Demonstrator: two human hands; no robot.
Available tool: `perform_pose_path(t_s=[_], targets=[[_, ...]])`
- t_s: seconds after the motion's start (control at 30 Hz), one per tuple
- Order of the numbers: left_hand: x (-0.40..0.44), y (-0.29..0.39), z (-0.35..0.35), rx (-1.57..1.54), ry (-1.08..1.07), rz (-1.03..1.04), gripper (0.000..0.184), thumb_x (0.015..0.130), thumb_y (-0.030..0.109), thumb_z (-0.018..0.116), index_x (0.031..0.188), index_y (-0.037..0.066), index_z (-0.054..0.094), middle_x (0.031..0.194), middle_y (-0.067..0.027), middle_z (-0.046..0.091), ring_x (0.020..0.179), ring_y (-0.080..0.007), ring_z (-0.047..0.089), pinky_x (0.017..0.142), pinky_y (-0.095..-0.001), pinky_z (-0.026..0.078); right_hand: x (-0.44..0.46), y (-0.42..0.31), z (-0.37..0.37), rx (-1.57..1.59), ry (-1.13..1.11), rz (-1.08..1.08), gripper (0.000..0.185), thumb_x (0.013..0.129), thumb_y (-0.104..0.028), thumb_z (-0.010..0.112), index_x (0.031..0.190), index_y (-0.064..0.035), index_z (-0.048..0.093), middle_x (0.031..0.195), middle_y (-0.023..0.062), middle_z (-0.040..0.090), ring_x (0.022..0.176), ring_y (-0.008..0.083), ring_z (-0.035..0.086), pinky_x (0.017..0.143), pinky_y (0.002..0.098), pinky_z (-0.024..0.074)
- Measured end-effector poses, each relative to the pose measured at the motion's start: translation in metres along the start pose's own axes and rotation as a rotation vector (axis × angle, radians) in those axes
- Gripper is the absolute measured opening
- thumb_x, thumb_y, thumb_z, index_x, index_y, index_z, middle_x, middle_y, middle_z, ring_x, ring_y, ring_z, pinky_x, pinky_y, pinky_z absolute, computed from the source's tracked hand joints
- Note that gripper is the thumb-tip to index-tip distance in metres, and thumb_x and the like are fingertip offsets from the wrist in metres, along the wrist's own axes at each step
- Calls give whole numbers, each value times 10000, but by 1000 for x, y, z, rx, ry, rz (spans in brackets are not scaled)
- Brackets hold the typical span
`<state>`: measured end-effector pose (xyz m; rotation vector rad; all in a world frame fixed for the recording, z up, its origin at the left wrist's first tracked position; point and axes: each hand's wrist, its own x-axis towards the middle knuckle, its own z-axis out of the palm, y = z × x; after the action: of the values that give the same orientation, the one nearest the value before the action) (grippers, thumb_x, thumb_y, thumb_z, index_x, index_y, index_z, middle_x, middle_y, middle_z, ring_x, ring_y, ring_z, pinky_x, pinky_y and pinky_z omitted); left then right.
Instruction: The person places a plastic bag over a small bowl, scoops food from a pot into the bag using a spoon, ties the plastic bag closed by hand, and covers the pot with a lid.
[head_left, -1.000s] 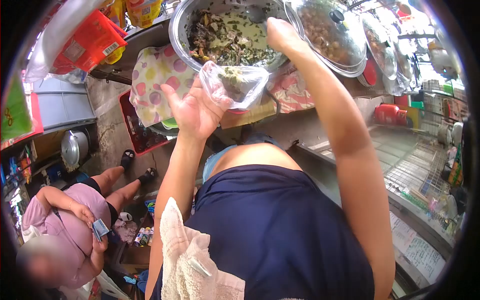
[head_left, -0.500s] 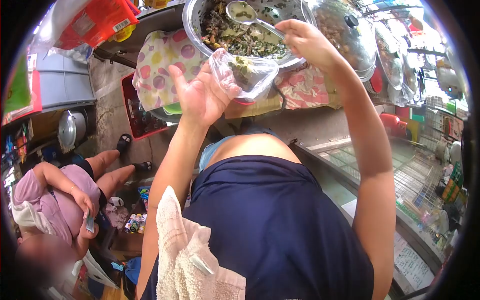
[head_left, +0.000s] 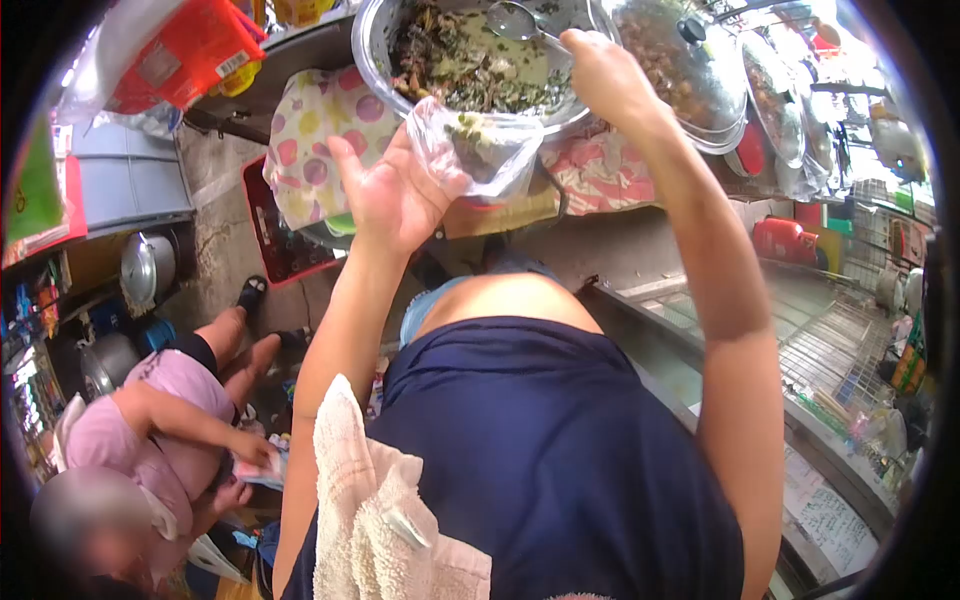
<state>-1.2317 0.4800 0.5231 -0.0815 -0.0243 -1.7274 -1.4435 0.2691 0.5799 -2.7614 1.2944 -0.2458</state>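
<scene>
A large metal bowl point(head_left: 372, 62) at the top holds dark leafy food in pale liquid. My right hand point(head_left: 607, 78) grips the handle of a metal spoon point(head_left: 513, 20), whose head is over the bowl. Below the bowl's front rim hangs a clear plastic bag point(head_left: 500, 160) with some of the leafy food in it. My left hand point(head_left: 398, 195) supports the bag from its left side, palm up, with the thumb spread away; the fingers are partly behind the plastic.
Lidded food bowls point(head_left: 680, 70) stand right of the large bowl. A dotted cloth point(head_left: 325, 150) hangs at the left, above a red crate point(head_left: 270, 235). A seated person point(head_left: 165, 420) is at the lower left. A wire rack point(head_left: 830, 345) lies at the right.
The spoon rose out of the food, then moved slightly right with my right hand. The bag stays at my left hand. The seated person has leaned and shifted their hands right.
</scene>
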Motion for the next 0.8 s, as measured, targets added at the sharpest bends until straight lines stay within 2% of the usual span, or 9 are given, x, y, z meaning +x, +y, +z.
perform_pose_path(t_s=[0.1, 0.17, 0.2, 0.3, 0.33, 0.57, 0.67, 0.77, 0.8], targets=[[0, 1, -7, -14, -20, 7, 1169, 786, 962, 151, 1516, 83, 401, 1429, -113, 542, 1247, -314, 541, 923, -483, 492, 48, 8, 40, -95, -218, 216, 332, 878, -43, 571, 1194, 40, 630, 1167, 276, 660, 1070, 414, 666, 916, 469, 541], [-1, 0, 1, 15, 59, 23, 1167, 789, 960, 151, 1519, 83, 397, 1431, -116, 543, 1250, -310, 539, 913, -475, 493, 55, 0, 55, 85, -288, 245, 347, 839, -63, 611, 1163, 52, 653, 1155, 280, 667, 1048, 444, 672, 899, 473, 545], [-1, -1, 4, 27, 82, 29, 1166, 791, 958, 150, 1520, 82, 396, 1434, -116, 540, 1255, -309, 535, 912, -472, 492, 58, -3, 68, 233, -296, 312, 347, 810, -47, 632, 1142, 45, 672, 1092, 229, 705, 905, 388, 713, 780, 443, 574], [0, -1, -1, 15, 15, 30, 1166, 796, 955, 146, 1522, 77, 392, 1449, -121, 528, 1274, -309, 519, 921, -471, 487, 45, -15, 73, 879, -328, 602, 344, 832, -27, 613, 1165, 36, 667, 990, 147, 709, 765, 267, 679, 654, 374, 565], [0, -2, -4, 2, -29, 29, 1166, 797, 954, 145, 1522, 75, 390, 1455, -123, 523, 1281, -309, 513, 926, -472, 485, 38, -17, 63, 910, -387, 568, 331, 923, -25, 529, 1242, 15, 604, 868, 31, 602, 690, 96, 529, 590, 259, 486], [-1, 0, -4, -18, -19, 9, 1169, 801, 950, 131, 1525, 69, 388, 1449, -129, 527, 1287, -311, 509, 946, -476, 481, 1, -7, -5, 968, -347, 353, 319, 961, -54, 540, 1275, -24, 595, 828, -8, 552, 689, 55, 500, 586, 237, 460], [0, 2, -4, 7, -17, 2, 1169, 802, 947, 119, 1523, 69, 393, 1422, -128, 553, 1261, -312, 537, 955, -490, 487, -25, -15, -58, 747, -414, 223, 293, 977, -52, 533, 1260, -23, 603, 836, -5, 559, 713, 25, 491, 585, 225, 444], [-1, 3, -4, 4, 23, 0, 1163, 803, 947, 119, 1522, 76, 399, 1409, -125, 564, 1242, -311, 552, 951, -494, 492, -55, -31, -91, 624, -520, 194, 288, 979, -41, 530, 1257, -14, 600, 863, 51, 611, 759, 105, 581, 654, 281, 487], [-1, 4, -10, -11, -34, -14, 1157, 805, 945, 113, 1521, 84, 404, 1422, -120, 555, 1261, -315, 536, 964, -499, 480, -62, -30, -90, 514, -412, 36, 291, 965, -29, 533, 1247, -11, 599, 888, 81, 628, 799, 163, 607, 694, 313, 498]])
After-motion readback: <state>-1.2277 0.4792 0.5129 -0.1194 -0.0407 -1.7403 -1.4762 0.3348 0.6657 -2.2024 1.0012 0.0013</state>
